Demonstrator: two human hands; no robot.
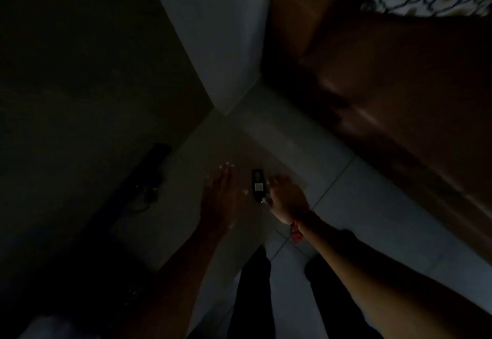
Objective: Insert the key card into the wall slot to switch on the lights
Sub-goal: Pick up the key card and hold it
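Two hands, left hand [222, 200] fingers spread, right hand [288, 200] gripping one key card [257, 185].

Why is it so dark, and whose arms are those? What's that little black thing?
The camera sits on a person's head and looks down, so you see their own two arms. The room is dark because the lights are off. The left hand is open and flat, fingers spread. The right hand holds a small dark card, which looks like the key card, by its edge. A red band is on that wrist. Below are pale floor tiles, and a brown door or panel stands on the right. I can't see the wall slot clearly.
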